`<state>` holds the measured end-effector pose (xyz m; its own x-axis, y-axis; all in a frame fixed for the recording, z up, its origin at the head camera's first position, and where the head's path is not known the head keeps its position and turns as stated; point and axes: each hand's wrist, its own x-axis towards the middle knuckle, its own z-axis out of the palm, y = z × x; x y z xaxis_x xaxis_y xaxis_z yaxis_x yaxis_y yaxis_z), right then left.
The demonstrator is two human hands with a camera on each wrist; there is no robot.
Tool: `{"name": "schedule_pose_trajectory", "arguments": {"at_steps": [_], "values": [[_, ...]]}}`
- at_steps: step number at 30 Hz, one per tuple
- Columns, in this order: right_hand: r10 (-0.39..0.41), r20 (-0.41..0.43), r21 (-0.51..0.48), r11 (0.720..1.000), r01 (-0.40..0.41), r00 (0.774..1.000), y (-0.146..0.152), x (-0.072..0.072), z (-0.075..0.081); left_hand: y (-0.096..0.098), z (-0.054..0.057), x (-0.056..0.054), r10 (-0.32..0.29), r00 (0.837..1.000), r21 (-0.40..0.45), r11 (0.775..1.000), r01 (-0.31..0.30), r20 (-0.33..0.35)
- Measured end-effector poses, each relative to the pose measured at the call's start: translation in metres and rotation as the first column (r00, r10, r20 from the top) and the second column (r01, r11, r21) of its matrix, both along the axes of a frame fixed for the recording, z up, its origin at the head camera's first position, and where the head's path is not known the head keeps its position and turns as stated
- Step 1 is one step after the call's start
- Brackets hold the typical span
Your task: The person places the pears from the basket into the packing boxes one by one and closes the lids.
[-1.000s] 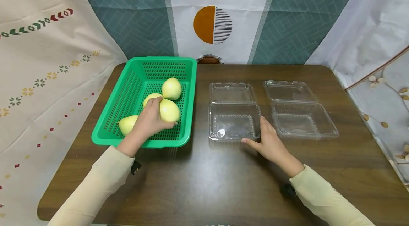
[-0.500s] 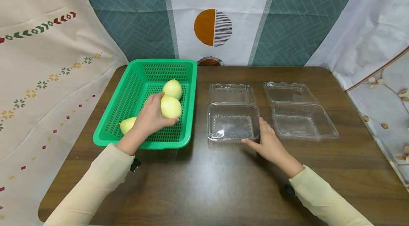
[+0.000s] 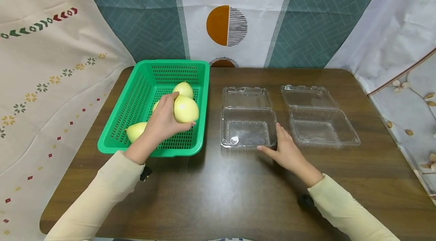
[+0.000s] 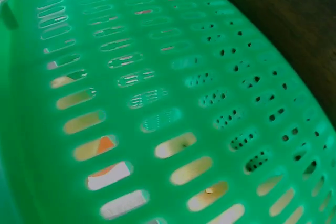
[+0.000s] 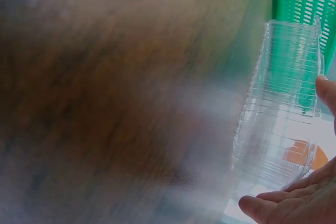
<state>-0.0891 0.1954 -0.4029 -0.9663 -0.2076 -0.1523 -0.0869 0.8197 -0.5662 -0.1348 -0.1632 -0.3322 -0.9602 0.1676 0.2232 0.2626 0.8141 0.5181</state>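
Note:
In the head view my left hand (image 3: pixel 162 120) grips a pale yellow pear (image 3: pixel 186 109), thumb below it and fingers over its far left side. The hand and pear are over the green basket (image 3: pixel 201 129). Other pears, one at the back (image 3: pixel 184 89) and one at the front left (image 3: pixel 135 131), lie in the basket; another is mostly hidden behind the hand. My right hand (image 3: pixel 287 152) rests at the near right corner of a clear plastic clamshell box (image 3: pixel 248 133), fingers straight along its side, thumb at its front rim. The left wrist view shows basket wall (image 4: pixel 121 124), with neither hand nor held pear distinguishable.
A second clear clamshell box (image 3: pixel 318 129) stands to the right, its lid folded back like the first one's. Both boxes and the basket are on a dark wooden table (image 3: pixel 218 192). Patterned cloths (image 3: pixel 150 17) hang behind and at the sides.
My left hand has raised the pear a little and shifted it right, towards the basket's right wall. The right hand has stayed at the box corner.

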Motion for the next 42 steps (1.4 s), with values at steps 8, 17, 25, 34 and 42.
{"name": "schedule_pose_trajectory", "arguments": {"at_steps": [8, 17, 25, 34, 42], "values": [[-0.004, 0.001, 0.003, 1.000, 0.004, 1.000, -0.001, -0.001, 0.000, 0.008, 0.010, -0.002, -0.028, 0.999, 0.008, 1.000, 0.028, -0.026], [0.004, -0.003, 0.013, 1.000, -0.003, 1.000, -0.002, -0.002, 0.000, 0.021, 0.017, -0.005, -0.098, 0.994, 0.041, 0.994, 0.101, -0.056], [0.000, -0.008, 0.013, 1.000, 0.000, 1.000, -0.004, -0.002, -0.002, 0.033, 0.021, -0.006, -0.140, 0.990, 0.061, 0.988, 0.140, -0.013], [0.000, -0.006, 0.014, 1.000, 0.000, 1.000, -0.004, -0.002, 0.000, 0.046, 0.020, -0.004, -0.165, 0.986, 0.041, 0.986, 0.163, 0.028], [0.001, -0.007, 0.012, 1.000, -0.001, 1.000, -0.004, -0.002, 0.000, 0.060, 0.014, -0.005, -0.221, 0.975, 0.045, 0.975, 0.219, 0.034]]}}
